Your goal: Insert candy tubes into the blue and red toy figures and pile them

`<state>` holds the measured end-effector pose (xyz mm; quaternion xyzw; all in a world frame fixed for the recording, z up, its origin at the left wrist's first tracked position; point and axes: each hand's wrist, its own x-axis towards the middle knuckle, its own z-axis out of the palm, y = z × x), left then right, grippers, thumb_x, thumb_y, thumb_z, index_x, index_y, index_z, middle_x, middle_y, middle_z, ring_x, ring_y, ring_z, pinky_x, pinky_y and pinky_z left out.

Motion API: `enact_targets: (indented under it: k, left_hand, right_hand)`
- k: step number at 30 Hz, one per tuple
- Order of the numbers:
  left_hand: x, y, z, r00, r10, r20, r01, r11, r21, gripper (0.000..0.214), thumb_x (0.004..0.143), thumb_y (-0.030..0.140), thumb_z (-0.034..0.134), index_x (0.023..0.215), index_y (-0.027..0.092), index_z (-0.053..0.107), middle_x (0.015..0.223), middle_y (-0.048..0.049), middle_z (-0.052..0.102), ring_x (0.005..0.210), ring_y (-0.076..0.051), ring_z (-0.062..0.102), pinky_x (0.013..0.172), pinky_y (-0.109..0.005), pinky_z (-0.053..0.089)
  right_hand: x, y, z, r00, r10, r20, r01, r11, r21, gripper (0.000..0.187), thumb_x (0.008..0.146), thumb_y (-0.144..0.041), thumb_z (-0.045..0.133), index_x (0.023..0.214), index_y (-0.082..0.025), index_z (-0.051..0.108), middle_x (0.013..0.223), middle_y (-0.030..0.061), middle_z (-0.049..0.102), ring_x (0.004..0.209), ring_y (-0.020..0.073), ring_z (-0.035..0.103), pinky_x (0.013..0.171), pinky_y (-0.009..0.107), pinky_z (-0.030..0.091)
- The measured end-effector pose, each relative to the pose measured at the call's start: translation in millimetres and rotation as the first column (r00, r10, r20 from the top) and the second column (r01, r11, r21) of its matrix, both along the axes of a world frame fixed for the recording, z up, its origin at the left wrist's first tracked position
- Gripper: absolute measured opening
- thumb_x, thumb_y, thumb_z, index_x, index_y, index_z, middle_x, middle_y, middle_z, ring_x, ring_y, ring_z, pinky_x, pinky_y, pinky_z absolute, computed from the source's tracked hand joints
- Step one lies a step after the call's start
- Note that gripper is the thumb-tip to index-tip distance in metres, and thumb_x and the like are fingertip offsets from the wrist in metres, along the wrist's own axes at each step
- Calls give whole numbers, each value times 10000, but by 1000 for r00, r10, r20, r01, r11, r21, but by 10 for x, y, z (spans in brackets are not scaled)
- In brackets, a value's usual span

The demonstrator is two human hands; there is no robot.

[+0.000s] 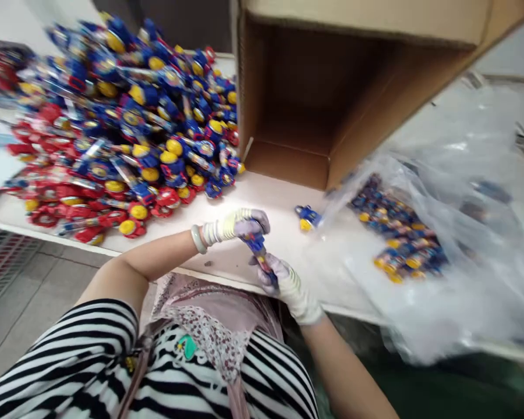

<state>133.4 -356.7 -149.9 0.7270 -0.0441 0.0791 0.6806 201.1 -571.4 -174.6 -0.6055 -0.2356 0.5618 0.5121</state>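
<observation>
Head view: a white tabletop above a tiled floor carries heaped toy packs, an open cardboard box and a clear plastic bag holding more packs. The gloved left hand and right hand both grip one blue toy pack.

Place: packing workshop
10 o'clock: heap of wrapped toys on a white bench
12 o'clock: cardboard carton
3 o'clock: clear plastic bag
8 o'clock: tiled floor

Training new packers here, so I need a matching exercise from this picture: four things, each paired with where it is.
Things:
1. Blue toy
2. Bangle
3. Heap of red and blue packaged toys
4. Clear plastic bag

Places:
A. Around the left wrist
B. On the white table, right of the cardboard box
C. Between the left hand and right hand
D. On the table, left of the box

Pairs: 1-C, 2-A, 3-D, 4-B
</observation>
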Motion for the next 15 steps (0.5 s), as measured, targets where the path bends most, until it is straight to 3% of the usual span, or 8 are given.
enact_targets:
  k: [2,4,5,7,9,11,13,15]
  left_hand:
    - [-14,68,63,995,60,-82,-55,997,55,387,847,494,653,892,113,707,888,-92,685,828,-189,635,805,-298,516]
    - [-12,121,124,984,130,-121,-126,991,44,359,875,464,620,888,113,696,884,-86,681,827,-176,632,812,-291,518]
    - [-7,140,154,983,137,-125,-136,991,13,359,880,462,610,878,112,692,881,-87,680,822,-172,632,806,-288,521]
    - [1,175,220,990,88,-111,-94,995,-46,392,853,499,636,861,112,695,880,-93,684,819,-175,638,790,-291,529]
    - [3,258,313,996,47,-79,-51,998,-47,465,765,575,716,826,114,709,850,-100,695,799,-196,653,760,-313,542]
    - [-16,481,469,976,218,-2,-218,976,-7,532,659,636,796,776,124,714,808,-100,699,790,-226,664,741,-351,552]
    - [-83,894,731,865,489,108,-490,871,-18,582,663,717,763,787,153,699,842,-87,703,890,-255,666,806,-397,549]
    - [-216,1456,1090,697,693,185,-689,719,-95,633,785,814,559,892,199,665,950,-57,700,1094,-257,612,934,-438,502]
  right_hand:
    - [63,63,2,926,-113,361,107,994,36,534,749,-750,646,848,-227,601,669,-1,557,540,136,449,512,269,386]
    - [110,149,26,825,-170,539,153,985,77,521,703,-731,712,778,-230,595,682,19,575,592,158,483,553,288,409]
    - [116,195,49,838,-152,524,135,988,70,534,717,-751,689,743,-229,585,647,14,551,577,157,473,543,289,402]
    - [104,282,112,936,-43,351,36,999,28,578,812,-791,564,728,-220,584,565,-17,474,501,133,412,489,275,362]
    - [115,364,178,982,68,179,-72,997,14,601,876,-786,489,824,-204,631,524,-43,440,445,118,374,456,264,347]
    - [209,430,211,985,66,162,-79,994,77,593,848,-769,571,992,-202,666,609,-12,564,502,143,500,512,284,452]
    - [385,441,187,974,-68,218,32,986,166,674,761,-755,693,1183,-232,642,883,65,706,761,214,678,684,348,570]
    - [567,362,109,950,-198,243,153,969,193,753,725,-750,730,1284,-261,609,1093,110,717,986,268,708,816,403,598]
